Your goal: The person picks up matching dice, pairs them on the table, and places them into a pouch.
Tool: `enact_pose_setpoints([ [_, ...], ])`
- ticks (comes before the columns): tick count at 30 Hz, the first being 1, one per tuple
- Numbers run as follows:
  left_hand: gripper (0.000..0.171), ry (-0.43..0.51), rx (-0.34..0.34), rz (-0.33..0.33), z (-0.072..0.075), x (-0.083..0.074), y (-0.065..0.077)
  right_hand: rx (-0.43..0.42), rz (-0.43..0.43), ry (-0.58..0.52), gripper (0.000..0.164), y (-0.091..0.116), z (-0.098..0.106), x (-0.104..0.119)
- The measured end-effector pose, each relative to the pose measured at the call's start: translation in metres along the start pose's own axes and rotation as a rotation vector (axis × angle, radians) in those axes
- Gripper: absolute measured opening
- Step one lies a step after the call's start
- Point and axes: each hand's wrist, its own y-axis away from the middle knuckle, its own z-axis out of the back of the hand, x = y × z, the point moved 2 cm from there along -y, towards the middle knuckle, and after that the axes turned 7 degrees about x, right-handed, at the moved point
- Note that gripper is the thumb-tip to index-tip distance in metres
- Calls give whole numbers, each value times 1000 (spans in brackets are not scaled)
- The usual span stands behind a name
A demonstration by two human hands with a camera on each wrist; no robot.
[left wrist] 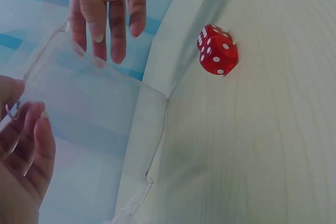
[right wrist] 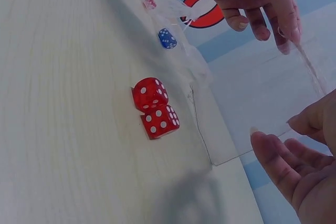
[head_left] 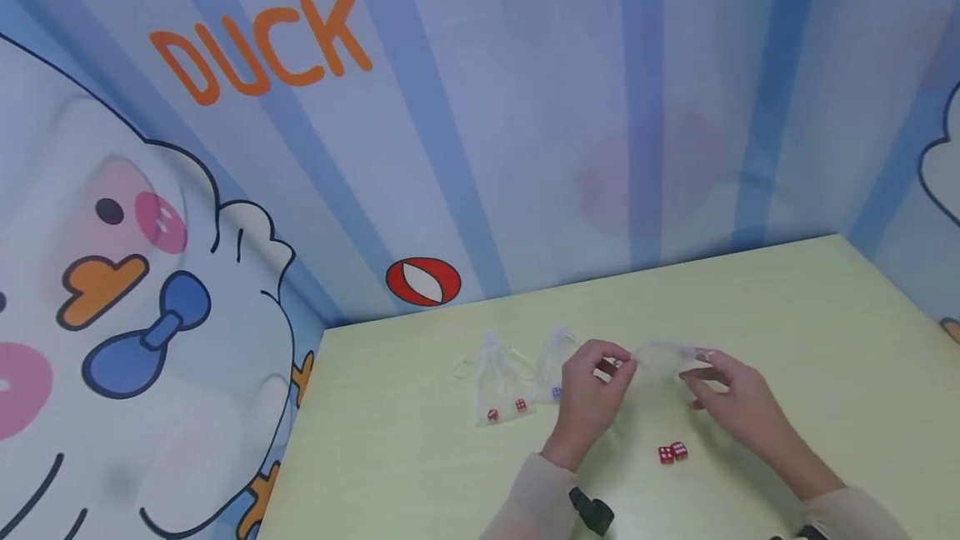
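A sheer white drawstring pouch (head_left: 660,362) hangs between my two hands above the table, its see-through body spread out in the left wrist view. My left hand (head_left: 591,394) pinches one side of its top edge between thumb and fingertips. At the opposite side my right hand (head_left: 741,400) has the edge between thumb and fingers. Below the hands, two red dice (right wrist: 150,93) with white dots rest side by side on the table. No dice show inside the held pouch.
To the left lies a sheer pouch (head_left: 495,373) with two red dice in it. Beside it another pouch (head_left: 553,361) contains blue dice (right wrist: 167,39), partly behind my left hand in the head view. A patterned blue backdrop (head_left: 525,107) stands along the rear edge of the pale table (head_left: 390,457).
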Motion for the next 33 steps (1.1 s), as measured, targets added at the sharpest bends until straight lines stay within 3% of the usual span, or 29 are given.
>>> enact_pose_setpoints([
  [8,5,2,-41,47,-1,1,0,-13,-49,74,42,8,10,-10],
  [10,5,7,-43,60,-2,1,0,23,-80,100,39,11,12,-13],
  [12,5,15,-47,72,-3,2,0,108,-98,110,34,13,12,-16],
  [17,6,19,-58,70,-2,3,0,438,-96,71,32,21,2,-26],
  [20,4,11,-56,66,0,2,-1,537,-73,97,37,26,-7,-30],
  [27,4,8,-54,67,3,1,0,503,65,190,27,29,-19,-27],
  [33,7,10,-51,56,3,1,-1,474,49,215,17,28,-19,-26],
])
